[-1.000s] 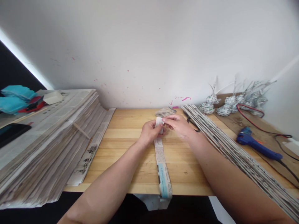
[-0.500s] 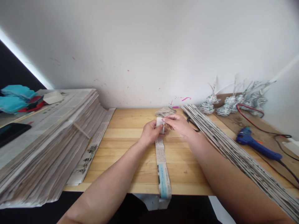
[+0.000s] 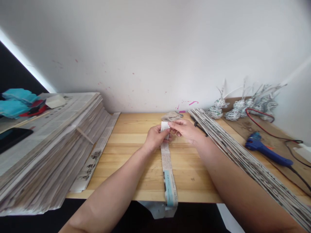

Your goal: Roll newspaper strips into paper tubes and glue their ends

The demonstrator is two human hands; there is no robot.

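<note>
Head view, paper strip (image 3: 166,161) in left fingers (image 3: 165,133), right fingers (image 3: 174,126) pinching edge

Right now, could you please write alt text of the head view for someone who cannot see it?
A person's left hand and right hand hold the far end of a newspaper strip that runs toward the viewer over a wooden table. A tall newspaper stack stands at left; at right are long thin paper rolls, a blue corded tool and paper figures.
</note>
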